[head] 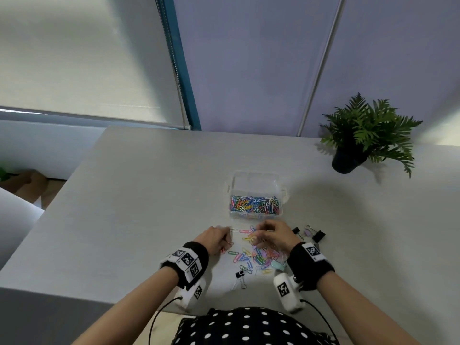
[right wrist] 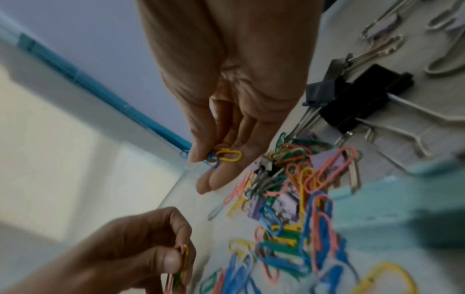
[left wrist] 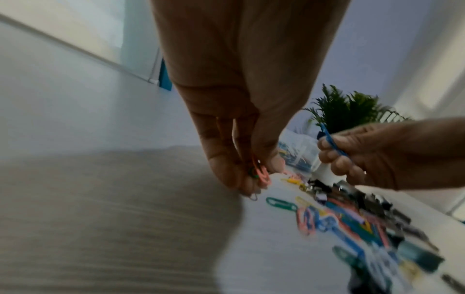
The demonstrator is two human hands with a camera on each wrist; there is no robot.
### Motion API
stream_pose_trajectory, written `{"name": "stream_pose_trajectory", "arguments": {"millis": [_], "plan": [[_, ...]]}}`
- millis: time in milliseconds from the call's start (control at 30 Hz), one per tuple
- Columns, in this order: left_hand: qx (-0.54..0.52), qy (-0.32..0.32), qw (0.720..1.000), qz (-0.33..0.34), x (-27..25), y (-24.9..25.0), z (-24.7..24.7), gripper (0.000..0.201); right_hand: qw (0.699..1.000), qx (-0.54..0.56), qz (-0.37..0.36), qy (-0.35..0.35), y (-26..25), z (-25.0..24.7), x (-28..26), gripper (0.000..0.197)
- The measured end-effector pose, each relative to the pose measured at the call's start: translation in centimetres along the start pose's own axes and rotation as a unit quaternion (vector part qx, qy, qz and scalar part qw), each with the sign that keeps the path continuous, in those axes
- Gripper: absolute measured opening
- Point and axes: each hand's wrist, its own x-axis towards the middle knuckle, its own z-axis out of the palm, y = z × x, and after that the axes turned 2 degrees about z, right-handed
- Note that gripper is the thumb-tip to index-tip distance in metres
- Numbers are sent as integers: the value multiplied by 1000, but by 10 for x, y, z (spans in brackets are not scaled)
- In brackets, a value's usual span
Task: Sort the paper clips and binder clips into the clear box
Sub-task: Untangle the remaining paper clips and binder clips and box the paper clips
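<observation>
Spanning grey table (head: 149,195) — potted plant (head: 366,135), window blind (head: 74,58)

Dim, cool indoor light comes through a pale window blind (head: 74,58), left of the table (head: 149,183). The potted plant (head: 368,130) casts soft shadows on the table beside it. The head view bends strongly at its edges. Both wrist views are blurred, most heavily over the paper clips (right wrist: 297,228) nearest each camera.
</observation>
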Motion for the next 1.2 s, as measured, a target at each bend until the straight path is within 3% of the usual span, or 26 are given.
{"name": "stream_pose_trajectory", "arguments": {"millis": [300,467,533,600,700,767,900,967,1067,1200], "plan": [[-147,89,984,38,33,21,-44,17,992,-47,-91,69,-41,-26,13,16],[-117,147,982,31,63,40,-75,17,971,-163,-125,122,-66,-36,40,16],[-76,128,989,20,67,47,-79,19,949,-267,-127,111,-70,-33,45,7],[-29,118,992,25,65,50,-79,22,906,-387,-139,102,-71,-27,46,12],[-9,135,987,87,46,47,-69,23,842,-488,-211,89,-65,-15,25,12],[-7,103,987,121,27,37,-53,23,819,-522,-232,52,-47,-8,4,10],[53,-3,991,120,-11,13,-7,22,763,-619,-180,-45,3,0,-36,19],[62,0,992,111,-18,8,13,27,732,-660,-156,-64,23,3,-42,37],[44,30,995,79,-14,15,33,42,716,-681,-142,-56,38,8,-38,56],[74,76,991,85,2,26,44,61,748,-648,-141,-16,33,8,-27,50]]}}
